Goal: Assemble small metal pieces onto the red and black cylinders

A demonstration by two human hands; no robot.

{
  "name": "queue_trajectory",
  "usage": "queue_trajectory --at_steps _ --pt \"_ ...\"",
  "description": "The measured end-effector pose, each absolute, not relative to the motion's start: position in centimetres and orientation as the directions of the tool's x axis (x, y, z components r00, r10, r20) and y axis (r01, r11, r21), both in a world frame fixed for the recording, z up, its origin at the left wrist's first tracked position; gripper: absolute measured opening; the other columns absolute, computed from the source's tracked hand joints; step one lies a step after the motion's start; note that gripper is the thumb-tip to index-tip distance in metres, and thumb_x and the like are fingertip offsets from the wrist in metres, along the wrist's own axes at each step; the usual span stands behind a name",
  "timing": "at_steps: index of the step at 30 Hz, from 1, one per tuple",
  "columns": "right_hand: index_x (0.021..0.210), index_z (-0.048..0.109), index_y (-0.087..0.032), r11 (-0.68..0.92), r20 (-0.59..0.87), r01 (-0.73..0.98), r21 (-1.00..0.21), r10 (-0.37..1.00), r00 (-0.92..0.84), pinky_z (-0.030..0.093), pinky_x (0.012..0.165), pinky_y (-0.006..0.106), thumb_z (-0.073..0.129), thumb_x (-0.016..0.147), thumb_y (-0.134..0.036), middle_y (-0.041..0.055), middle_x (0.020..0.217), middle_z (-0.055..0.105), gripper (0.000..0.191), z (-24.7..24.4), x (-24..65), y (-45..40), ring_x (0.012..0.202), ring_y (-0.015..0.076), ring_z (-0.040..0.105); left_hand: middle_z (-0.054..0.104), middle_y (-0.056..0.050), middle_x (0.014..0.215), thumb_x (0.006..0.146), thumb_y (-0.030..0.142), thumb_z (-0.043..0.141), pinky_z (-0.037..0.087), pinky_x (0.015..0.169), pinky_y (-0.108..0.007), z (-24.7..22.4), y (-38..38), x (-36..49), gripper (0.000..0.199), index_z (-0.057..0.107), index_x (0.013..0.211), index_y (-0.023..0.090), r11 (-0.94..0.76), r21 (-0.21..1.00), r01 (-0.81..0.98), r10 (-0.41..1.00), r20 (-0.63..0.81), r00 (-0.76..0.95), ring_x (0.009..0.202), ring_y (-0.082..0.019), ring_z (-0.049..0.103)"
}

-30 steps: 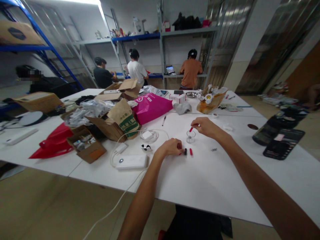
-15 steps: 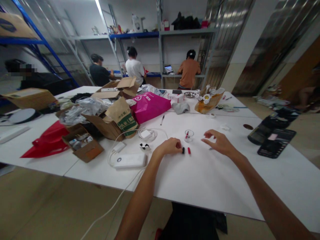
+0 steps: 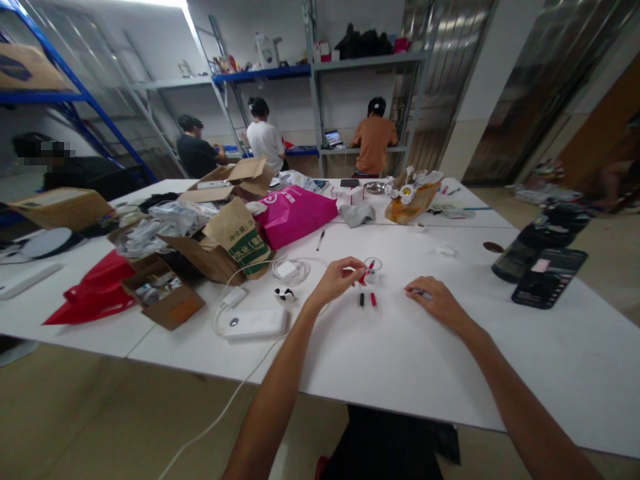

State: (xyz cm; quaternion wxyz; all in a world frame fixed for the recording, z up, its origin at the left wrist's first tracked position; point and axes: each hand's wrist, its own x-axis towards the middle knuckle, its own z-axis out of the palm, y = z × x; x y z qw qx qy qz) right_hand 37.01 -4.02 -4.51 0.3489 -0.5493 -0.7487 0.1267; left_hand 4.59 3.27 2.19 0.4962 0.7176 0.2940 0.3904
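Note:
My left hand (image 3: pixel 341 280) is closed in a pinch beside a small clear cup (image 3: pixel 379 271). A small red piece (image 3: pixel 362 279) shows at its fingertips. Another red piece (image 3: pixel 371 266) stands inside the cup. Just below that hand, a short black cylinder (image 3: pixel 362 300) and a short red cylinder (image 3: pixel 373 300) lie side by side on the white table (image 3: pixel 380 360). To the right, my right hand (image 3: pixel 436 301) has its fingers closed on a small slim grey object (image 3: pixel 426 294), low over the tabletop. Its kind is too small to make out.
On the left are a white power bank (image 3: pixel 260 323), a coiled white cable (image 3: pixel 300 272), an open small carton (image 3: pixel 173 303) and a magenta bag (image 3: pixel 297 213). A pen (image 3: pixel 321 240) lies farther back. A phone (image 3: pixel 549 279) leans at the right. Several people sit at the back.
My left hand has moved from the black cylinder up to the clear cup. My right hand has lowered and closed on the slim grey object. The view has shifted slightly.

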Motion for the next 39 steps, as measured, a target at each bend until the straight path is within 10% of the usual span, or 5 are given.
queue_trajectory --at_steps 13,25,39 --pt "0.096 0.077 -0.026 0.35 0.452 0.735 -0.581 0.89 -0.066 0.055 0.099 0.049 0.066 0.097 -0.061 0.006 0.103 0.079 0.036 -4.6 37.8 -4.3 0.1 0.0247 0.072 0.069 -0.006 0.097 0.087 0.06 0.083 0.054 0.071 -0.029 1.1 2.0 7.5 0.055 0.072 0.113 0.012 -0.019 0.961 -0.274 0.861 0.155 0.484 0.073 -0.011 0.062" --pt "0.106 0.077 -0.023 0.39 0.523 0.439 -0.809 0.818 0.238 0.063 0.082 0.035 0.076 0.093 -0.053 0.0046 0.101 0.075 0.033 -2.8 34.2 -5.7 0.087 0.0156 0.069 0.06 -0.003 0.097 0.095 0.063 0.073 0.037 0.063 -0.024 0.0 0.2 9.5 0.059 0.071 0.127 0.014 -0.009 0.985 -0.175 0.793 0.113 0.598 0.069 -0.008 0.045" --pt "0.104 0.082 -0.025 0.37 0.371 0.184 -0.911 0.928 -0.033 0.062 0.099 0.036 0.081 0.09 -0.049 0.0059 0.113 0.078 0.028 -2.7 31.0 -6.4 0.107 0.0182 0.074 0.055 -0.002 0.093 0.099 0.054 0.07 0.041 0.077 -0.03 -1.1 -0.5 9.7 0.041 0.059 0.109 0.017 -0.173 0.982 -0.076 0.711 0.178 0.681 0.082 -0.015 0.049"
